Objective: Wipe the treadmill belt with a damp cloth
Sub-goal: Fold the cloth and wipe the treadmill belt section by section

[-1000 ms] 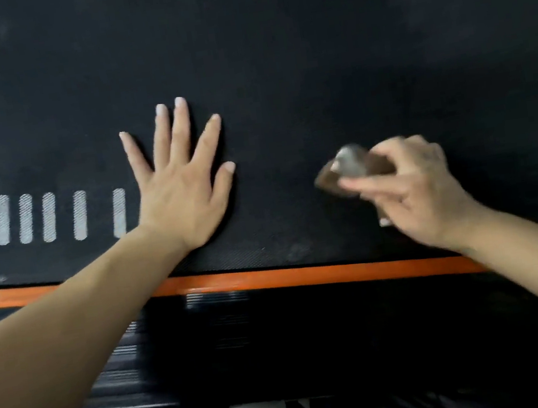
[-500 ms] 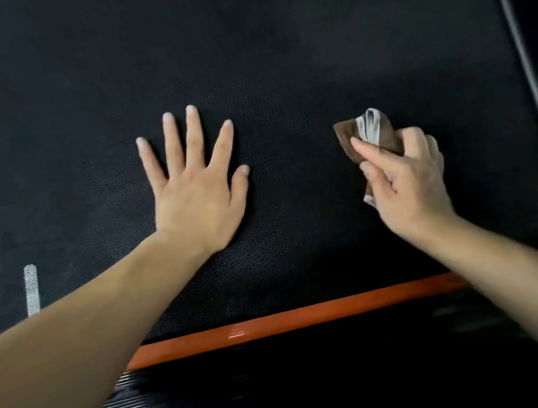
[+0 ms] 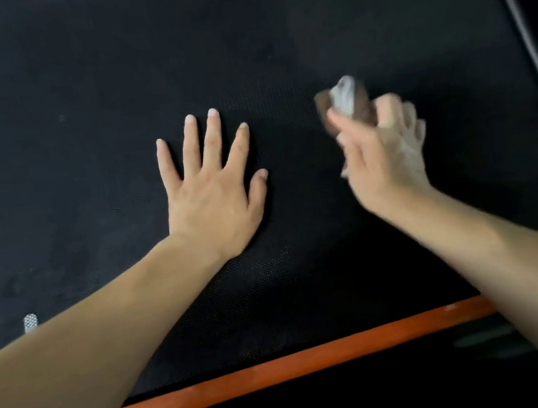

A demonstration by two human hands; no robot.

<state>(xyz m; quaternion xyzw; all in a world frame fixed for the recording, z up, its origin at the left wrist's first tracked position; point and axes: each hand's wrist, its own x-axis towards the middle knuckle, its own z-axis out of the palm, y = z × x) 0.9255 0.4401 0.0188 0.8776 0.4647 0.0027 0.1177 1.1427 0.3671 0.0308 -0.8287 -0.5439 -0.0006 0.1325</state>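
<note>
Left hand pressed flat, fingers spread, grasping nothing, on the belt near centre. Right hand clenched round the cloth, blurred, over the belt to the right, short of the far-right rail. Best done with firm, even, overlapping strokes, bracing on the left palm, turning the cloth to a clean face, finishing toward the near orange strip.

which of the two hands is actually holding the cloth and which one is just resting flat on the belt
The right hand grips the bunched brown and white cloth. The left hand holds nothing: it lies palm down, fingers spread, flat on the black treadmill belt.
</note>
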